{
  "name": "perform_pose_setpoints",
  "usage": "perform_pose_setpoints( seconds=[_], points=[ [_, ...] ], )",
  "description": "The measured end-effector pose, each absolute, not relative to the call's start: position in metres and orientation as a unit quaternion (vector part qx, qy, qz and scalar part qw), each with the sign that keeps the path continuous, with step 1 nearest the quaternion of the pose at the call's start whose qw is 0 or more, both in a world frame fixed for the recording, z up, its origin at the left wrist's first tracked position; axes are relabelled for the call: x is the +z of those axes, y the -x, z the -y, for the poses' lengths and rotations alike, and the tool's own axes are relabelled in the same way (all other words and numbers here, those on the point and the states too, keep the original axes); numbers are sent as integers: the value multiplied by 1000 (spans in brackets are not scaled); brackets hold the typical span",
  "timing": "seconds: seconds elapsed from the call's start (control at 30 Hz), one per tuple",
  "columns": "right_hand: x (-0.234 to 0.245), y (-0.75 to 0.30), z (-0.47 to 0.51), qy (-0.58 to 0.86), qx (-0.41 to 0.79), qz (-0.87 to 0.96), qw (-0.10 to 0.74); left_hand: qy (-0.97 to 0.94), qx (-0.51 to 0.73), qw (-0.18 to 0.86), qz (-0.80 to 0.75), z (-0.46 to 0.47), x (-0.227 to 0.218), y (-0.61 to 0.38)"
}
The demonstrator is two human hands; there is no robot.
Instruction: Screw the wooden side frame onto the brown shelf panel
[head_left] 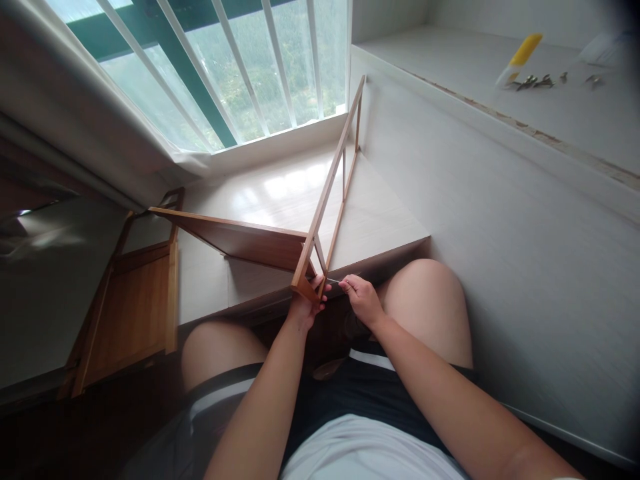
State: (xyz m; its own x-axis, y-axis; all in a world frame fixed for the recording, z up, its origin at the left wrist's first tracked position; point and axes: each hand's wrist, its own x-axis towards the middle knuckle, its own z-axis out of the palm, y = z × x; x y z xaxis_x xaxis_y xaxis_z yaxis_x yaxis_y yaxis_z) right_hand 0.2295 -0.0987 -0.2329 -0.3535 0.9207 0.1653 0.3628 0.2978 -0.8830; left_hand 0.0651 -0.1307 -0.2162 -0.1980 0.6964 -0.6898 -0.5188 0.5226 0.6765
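Observation:
My left hand (310, 309) is wrapped round the near end of a brown wooden frame (327, 183), its fingers closed about the corner. The frame leans away from me, its far end by the white wall. Between the closed fingers of my right hand (363, 300) is a thin metal rod (333, 281), like an Allen key; its tip meets the frame beside my left fingers. Which fastener it touches, if any, is too small to see. A flat brown wooden panel (250, 239) stands on its edge and meets the frame's near end.
A pale ledge (390, 213) lies below the barred window (250, 73). Another wooden piece with slats (140, 297) leans at the left, near a curtain (105, 107). On the right shelf (450, 57) are several metal screws (537, 81) and a yellow-and-white tube (523, 57).

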Motion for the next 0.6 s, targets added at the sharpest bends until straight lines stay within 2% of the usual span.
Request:
perform_pose_setpoints(
  seconds=[0.4, 0.5, 0.6],
  points=[
    [-238, -230, 104, 459, 299, 764, 342, -77, 478, 621, -616, 131, -210, -67],
    [-238, -229, 102, 460, 317, 751, 353, -76, 479, 620, -617, 131, -211, -67],
    [-239, -226, 101, 457, 393, 705, 372, -78, 476, 622, -617, 131, -213, -66]
  ],
)
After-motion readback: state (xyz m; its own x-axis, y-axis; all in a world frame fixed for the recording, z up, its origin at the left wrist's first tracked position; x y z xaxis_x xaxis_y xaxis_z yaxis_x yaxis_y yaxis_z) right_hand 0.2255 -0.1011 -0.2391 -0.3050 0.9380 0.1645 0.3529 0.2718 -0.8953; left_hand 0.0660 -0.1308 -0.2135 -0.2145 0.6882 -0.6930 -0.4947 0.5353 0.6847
